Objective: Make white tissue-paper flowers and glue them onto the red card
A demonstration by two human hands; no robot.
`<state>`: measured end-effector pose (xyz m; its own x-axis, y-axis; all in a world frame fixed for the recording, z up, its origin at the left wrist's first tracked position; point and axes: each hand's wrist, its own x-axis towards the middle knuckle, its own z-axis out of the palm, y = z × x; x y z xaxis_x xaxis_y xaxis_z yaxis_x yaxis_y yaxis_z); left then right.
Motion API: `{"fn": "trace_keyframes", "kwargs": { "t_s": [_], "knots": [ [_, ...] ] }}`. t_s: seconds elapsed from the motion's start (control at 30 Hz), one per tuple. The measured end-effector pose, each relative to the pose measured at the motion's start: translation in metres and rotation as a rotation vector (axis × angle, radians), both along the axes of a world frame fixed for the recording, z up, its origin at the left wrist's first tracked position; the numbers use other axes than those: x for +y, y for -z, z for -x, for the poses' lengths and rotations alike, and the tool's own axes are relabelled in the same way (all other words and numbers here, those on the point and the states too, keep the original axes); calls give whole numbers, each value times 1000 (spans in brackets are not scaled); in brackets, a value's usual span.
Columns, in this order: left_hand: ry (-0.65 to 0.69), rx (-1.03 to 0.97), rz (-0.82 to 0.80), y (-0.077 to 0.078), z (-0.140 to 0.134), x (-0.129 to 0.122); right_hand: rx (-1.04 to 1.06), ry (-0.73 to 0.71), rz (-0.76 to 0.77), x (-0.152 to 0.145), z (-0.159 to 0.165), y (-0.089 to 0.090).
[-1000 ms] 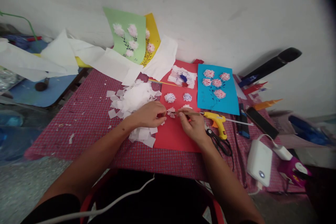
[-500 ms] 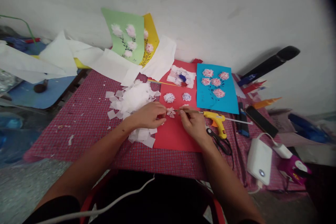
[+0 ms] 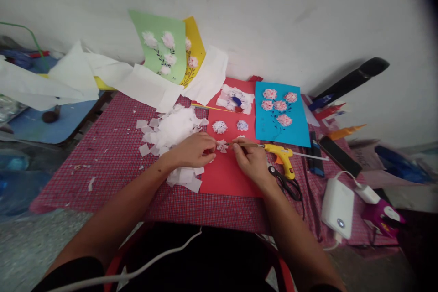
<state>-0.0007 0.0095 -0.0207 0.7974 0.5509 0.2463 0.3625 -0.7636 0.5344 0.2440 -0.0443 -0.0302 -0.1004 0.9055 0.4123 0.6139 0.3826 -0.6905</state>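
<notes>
White paper tuft (image 3: 222, 147) between left hand (image 3: 195, 149), grip unclear, and right hand (image 3: 252, 160) pinching brown stick (image 3: 249, 145).

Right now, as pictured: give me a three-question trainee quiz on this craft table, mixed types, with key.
1. Multiple choice. What does the person's right hand hold?
A) a white box
B) a brown stick
C) an orange tube

2. True or false. In the picture, the black handles of the scissors lie to the right of the red sheet.

3. Count. How many pink-and-white flowers are on the blue sheet?

Key: 1 B; 2 true; 3 five.
</notes>
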Motion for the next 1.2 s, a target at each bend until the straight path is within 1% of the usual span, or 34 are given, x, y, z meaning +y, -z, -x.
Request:
{"fn": "trace_keyframes", "kwargs": {
  "t_s": [0.07, 0.13, 0.23, 0.3, 0.43, 0.53, 0.67, 0.77, 0.83, 0.93, 1.07, 1.2],
  "knots": [
    [-45, -34, -13, 0, 1, 1, 60, 46, -18, -1, -3, 2],
    [-156, -119, -14, 0, 2, 1, 149, 102, -15, -1, -7, 4],
    [-348, -251, 62, -2, 4, 2, 298, 155, 12, -1, -12, 6],
    [-410, -297, 126, -3, 3, 1, 397, 178, 19, 0, -14, 4],
    [-415, -329, 174, -7, 1, -1, 601, 232, 23, 0, -14, -7],
    [-417, -352, 209, -9, 0, -2, 792, 264, 16, 2, -15, -16],
    [-462, -380, 246, -10, 0, -2, 1092, 303, 65, 8, -23, -23],
    [-462, -354, 274, -9, 0, -2, 1220, 305, 93, 13, -31, -26],
    [-435, -324, 287, -6, 0, -1, 1251, 301, 108, 14, -33, -26],
    [-405, -297, 278, -2, 2, 1, 1231, 300, 130, 13, -33, -25],
    [-406, -279, 270, 2, 5, 4, 1100, 268, 121, 12, -29, -23],
    [-363, -245, 297, 0, 7, 3, 1019, 232, 128, 11, -25, -21]
  ]
}}
